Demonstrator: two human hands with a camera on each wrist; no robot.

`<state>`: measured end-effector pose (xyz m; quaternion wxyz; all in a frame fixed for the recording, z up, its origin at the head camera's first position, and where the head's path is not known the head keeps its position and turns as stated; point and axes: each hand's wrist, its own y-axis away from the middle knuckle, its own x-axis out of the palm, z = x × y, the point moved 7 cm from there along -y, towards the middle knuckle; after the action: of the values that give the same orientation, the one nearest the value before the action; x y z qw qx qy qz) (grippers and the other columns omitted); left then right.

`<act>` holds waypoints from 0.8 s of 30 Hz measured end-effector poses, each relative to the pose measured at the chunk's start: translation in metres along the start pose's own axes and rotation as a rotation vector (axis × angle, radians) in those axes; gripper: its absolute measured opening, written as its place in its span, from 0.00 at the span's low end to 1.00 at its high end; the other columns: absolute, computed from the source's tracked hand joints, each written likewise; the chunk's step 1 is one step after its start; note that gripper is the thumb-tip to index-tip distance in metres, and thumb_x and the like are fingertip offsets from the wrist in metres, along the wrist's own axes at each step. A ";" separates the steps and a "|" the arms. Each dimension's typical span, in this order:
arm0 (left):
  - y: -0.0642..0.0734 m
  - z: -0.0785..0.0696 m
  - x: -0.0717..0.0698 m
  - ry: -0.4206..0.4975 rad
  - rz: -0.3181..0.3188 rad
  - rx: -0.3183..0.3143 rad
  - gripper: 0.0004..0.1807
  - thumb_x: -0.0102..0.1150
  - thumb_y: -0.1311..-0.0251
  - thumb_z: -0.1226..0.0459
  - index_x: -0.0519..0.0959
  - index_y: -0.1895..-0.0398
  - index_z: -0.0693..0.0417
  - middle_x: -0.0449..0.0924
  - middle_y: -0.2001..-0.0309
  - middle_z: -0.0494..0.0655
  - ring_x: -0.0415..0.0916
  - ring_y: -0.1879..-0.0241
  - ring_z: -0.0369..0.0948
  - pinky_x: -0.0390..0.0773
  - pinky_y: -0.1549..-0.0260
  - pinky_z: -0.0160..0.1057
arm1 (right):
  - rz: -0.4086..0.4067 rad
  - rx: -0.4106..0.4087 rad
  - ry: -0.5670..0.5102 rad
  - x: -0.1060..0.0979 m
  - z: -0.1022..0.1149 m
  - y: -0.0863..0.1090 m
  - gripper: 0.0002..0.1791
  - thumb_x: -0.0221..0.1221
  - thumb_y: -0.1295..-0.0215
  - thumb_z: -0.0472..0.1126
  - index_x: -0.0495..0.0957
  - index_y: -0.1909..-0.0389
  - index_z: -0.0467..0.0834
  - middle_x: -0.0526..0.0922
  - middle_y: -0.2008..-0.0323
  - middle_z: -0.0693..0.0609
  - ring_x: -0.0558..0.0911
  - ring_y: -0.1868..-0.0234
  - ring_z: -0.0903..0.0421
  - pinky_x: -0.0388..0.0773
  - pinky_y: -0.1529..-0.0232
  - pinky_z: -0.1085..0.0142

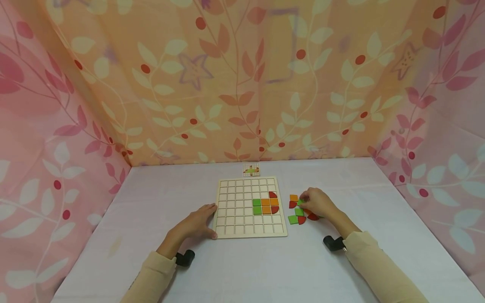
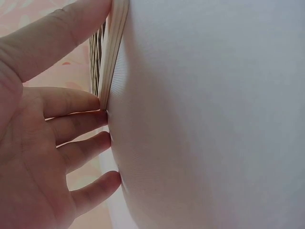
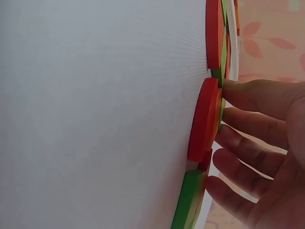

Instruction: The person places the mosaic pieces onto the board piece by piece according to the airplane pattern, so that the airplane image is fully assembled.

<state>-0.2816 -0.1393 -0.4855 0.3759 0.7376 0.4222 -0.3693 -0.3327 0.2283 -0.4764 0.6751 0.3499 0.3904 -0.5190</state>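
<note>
Seen from the head view, the board lies flat mid-surface, a gridded wooden tray with six tiles seated right of centre: two green, two orange, two red quarter-rounds. Left hand rests at the board's left edge, fingers straight, bracing it, holding nothing. Right hand sits on the loose tiles just right of the board, fingertips down on a green one; whether it pinches it or only touches, cannot tell here. A small pattern card stands behind the board, against the leafy backdrop.

Left wrist view: fingers extended, tips touching the board edge, thumb along the top. Grip open, pressing only.

Right wrist view: fingers lie nearly straight against the tile cluster, tips on a red piece, with a green piece below it. No clear curl round anything, so I read the grip as open, touching.

Handling judgement: tiles look thin, stiff and light, with smooth painted faces, so likely slippery on the cloth. Best taken by pinching opposite edges, or sliding one clear of its neighbours first, since they sit touching. The board looks rigid and light enough to skid, hence the brace.
</note>
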 end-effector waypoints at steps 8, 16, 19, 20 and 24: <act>0.000 0.001 0.000 0.002 0.000 -0.002 0.54 0.77 0.57 0.57 0.59 0.27 0.62 0.56 0.25 0.57 0.51 0.25 0.55 0.57 0.31 0.63 | 0.002 0.003 0.028 -0.002 0.000 -0.001 0.13 0.67 0.45 0.40 0.85 0.61 0.36 0.80 0.67 0.48 0.75 0.64 0.53 0.78 0.55 0.55; 0.001 -0.001 -0.002 0.002 -0.004 0.000 0.54 0.77 0.58 0.57 0.60 0.27 0.63 0.57 0.26 0.58 0.52 0.25 0.55 0.57 0.31 0.62 | 0.006 0.015 -0.003 -0.005 0.000 0.000 0.14 0.67 0.44 0.40 0.85 0.60 0.36 0.81 0.67 0.47 0.77 0.65 0.53 0.78 0.56 0.55; 0.002 -0.003 -0.003 0.012 -0.007 0.000 0.54 0.77 0.58 0.58 0.60 0.27 0.63 0.57 0.26 0.59 0.53 0.25 0.56 0.57 0.31 0.62 | 0.001 0.014 -0.023 -0.006 0.000 0.000 0.15 0.67 0.44 0.40 0.84 0.59 0.36 0.81 0.66 0.48 0.76 0.65 0.54 0.78 0.58 0.57; 0.002 -0.003 -0.003 0.015 -0.007 0.000 0.54 0.77 0.58 0.58 0.60 0.27 0.63 0.57 0.26 0.59 0.53 0.25 0.56 0.57 0.31 0.62 | -0.001 0.011 -0.029 -0.006 0.001 0.000 0.15 0.67 0.44 0.40 0.84 0.59 0.36 0.81 0.66 0.48 0.76 0.65 0.54 0.77 0.59 0.58; 0.002 -0.003 -0.001 0.015 -0.002 -0.002 0.54 0.77 0.57 0.57 0.59 0.27 0.62 0.57 0.25 0.58 0.53 0.25 0.55 0.57 0.31 0.61 | -0.006 -0.007 -0.057 -0.006 0.003 0.001 0.16 0.68 0.45 0.40 0.84 0.57 0.36 0.81 0.66 0.49 0.75 0.66 0.55 0.73 0.63 0.63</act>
<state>-0.2799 -0.1376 -0.4825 0.3731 0.7396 0.4263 -0.3635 -0.3325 0.2284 -0.4694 0.6857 0.3313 0.3739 -0.5293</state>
